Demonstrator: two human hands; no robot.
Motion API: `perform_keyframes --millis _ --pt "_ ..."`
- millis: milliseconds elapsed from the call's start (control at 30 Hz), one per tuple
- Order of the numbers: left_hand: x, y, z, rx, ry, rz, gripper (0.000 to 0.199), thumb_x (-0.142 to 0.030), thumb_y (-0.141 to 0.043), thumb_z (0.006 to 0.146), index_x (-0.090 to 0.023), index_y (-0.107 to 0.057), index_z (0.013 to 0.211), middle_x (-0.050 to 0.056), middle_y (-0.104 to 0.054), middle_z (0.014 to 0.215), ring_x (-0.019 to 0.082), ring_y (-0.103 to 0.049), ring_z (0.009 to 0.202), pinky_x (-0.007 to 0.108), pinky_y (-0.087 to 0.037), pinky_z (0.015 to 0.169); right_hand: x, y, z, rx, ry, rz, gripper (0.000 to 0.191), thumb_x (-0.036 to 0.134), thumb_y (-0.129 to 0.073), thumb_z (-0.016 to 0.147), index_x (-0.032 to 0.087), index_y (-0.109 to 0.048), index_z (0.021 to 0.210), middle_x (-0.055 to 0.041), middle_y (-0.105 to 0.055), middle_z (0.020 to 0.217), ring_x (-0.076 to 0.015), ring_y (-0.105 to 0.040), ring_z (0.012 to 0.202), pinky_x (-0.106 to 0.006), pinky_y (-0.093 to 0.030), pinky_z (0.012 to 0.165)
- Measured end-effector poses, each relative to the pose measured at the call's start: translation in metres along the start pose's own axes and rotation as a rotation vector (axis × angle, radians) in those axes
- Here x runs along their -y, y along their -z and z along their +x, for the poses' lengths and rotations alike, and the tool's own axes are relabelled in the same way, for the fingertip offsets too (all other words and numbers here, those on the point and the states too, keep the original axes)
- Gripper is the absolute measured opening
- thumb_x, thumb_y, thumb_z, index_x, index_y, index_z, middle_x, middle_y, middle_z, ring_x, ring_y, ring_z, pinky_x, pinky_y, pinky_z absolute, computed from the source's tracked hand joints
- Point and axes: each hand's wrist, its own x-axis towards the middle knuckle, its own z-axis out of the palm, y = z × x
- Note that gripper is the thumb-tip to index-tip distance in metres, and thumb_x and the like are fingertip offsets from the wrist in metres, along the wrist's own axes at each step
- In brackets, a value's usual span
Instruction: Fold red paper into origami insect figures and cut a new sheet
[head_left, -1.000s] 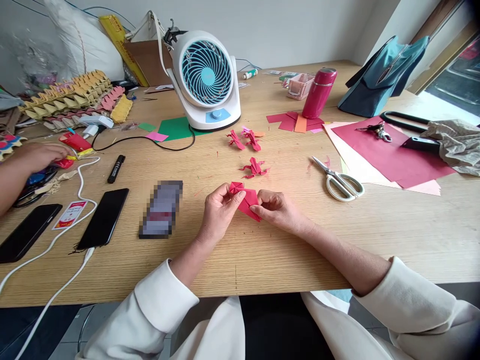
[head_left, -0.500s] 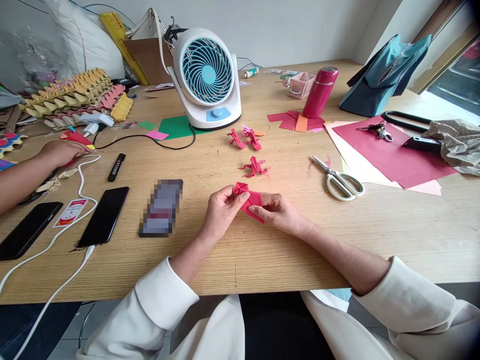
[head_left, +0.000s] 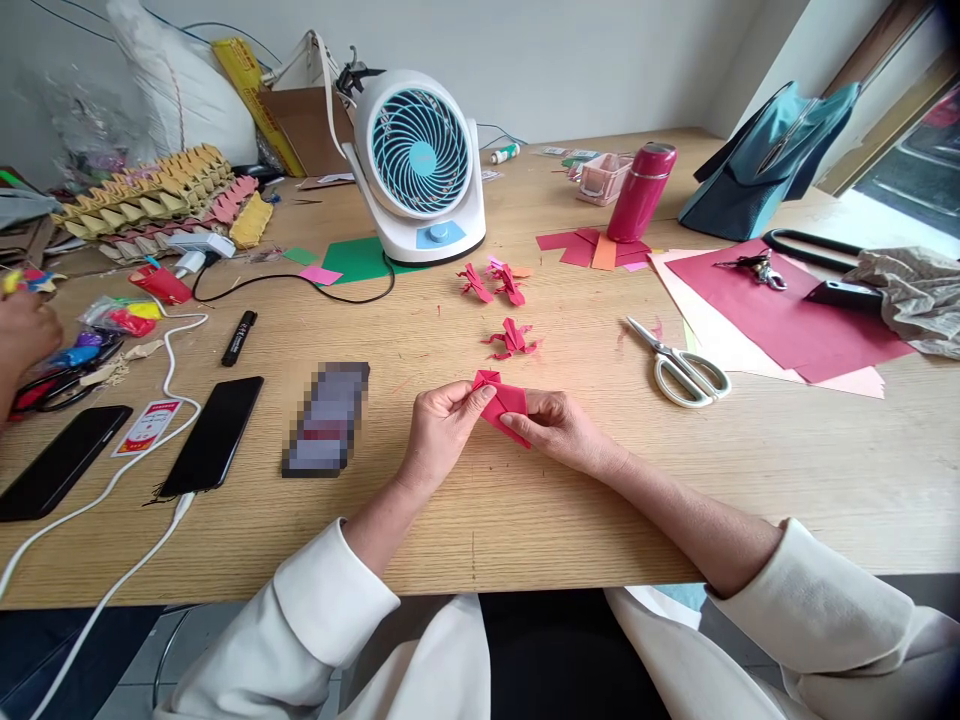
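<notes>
Between my two hands is a folded piece of red paper (head_left: 510,402), held just above the wooden table. My left hand (head_left: 448,425) pinches its left part, with the thumb lying across the folds. My right hand (head_left: 566,428) grips the right edge between thumb and fingers. The fingers behind the paper are partly hidden. Just beyond my hands sits a red origami figure (head_left: 511,339) with thin curled limbs. Farther back are two more red origami figures, one on the left (head_left: 475,284) and one on the right (head_left: 509,285).
White-handled scissors (head_left: 690,375) lie to the right, near red paper sheets (head_left: 795,320). A white fan (head_left: 431,235) stands behind. Phones, one black (head_left: 214,435), a marker (head_left: 239,338) and a white cable (head_left: 169,365) lie left. Another person's hand (head_left: 26,335) is at the far left.
The other person's hand has moved left, away from the red packet, uncovering colourful bags. My hands stay in place on the red paper, its upper flap looking slightly different. The view has shifted slightly.
</notes>
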Motion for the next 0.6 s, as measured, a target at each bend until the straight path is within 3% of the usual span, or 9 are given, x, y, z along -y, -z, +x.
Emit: perform_keyframes --millis 133,367,467,600 --pt "0.001 0.0004 -0.0005 -0.004 -0.032 0.042 0.053 -0.05 -0.059 0.09 -0.019 -0.035 0.054 -0.004 -0.024 0.058 0.011 -0.023 0.057 0.026 -0.022 0.052 -0.0005 0.0 0.0006 -0.014 -0.01 -0.013 0.044 0.052 -0.057 0.091 0.018 -0.047 0.065 0.0026 -0.04 0.065 -0.0097 -0.036 0.058 -0.025 -0.028 0.052" --pt "-0.0018 0.0018 -0.0007 -0.01 -0.04 0.033 0.052 -0.057 -0.054 0.091 -0.019 -0.046 0.056 -0.003 -0.033 0.057 0.012 -0.029 0.057 0.027 -0.027 0.054 0.0018 0.0004 0.0008 -0.023 -0.032 0.015 0.045 0.055 -0.059 0.088 0.019 -0.047 0.064 0.0028 -0.042 0.064 -0.0095 -0.037 0.056 -0.025 -0.028 0.051" --pt "-0.0027 0.0009 -0.0002 0.007 -0.033 -0.034 0.047 -0.054 -0.057 0.091 -0.018 -0.056 0.061 -0.002 -0.043 0.059 0.012 -0.038 0.059 0.025 -0.035 0.057 0.0026 0.0005 0.0009 -0.019 -0.039 0.002 0.047 0.058 -0.059 0.087 0.019 -0.047 0.064 0.0028 -0.042 0.063 -0.0095 -0.037 0.055 -0.025 -0.029 0.05" --pt "0.0006 -0.0023 0.0008 0.012 0.019 -0.197 0.028 -0.046 -0.071 0.084 -0.017 -0.07 0.083 0.002 -0.066 0.078 0.015 -0.057 0.075 0.025 -0.046 0.072 0.0012 -0.0004 0.0008 -0.007 -0.013 -0.051 0.047 0.055 -0.057 0.088 0.019 -0.046 0.062 0.0019 -0.042 0.065 -0.0099 -0.036 0.057 -0.025 -0.029 0.051"
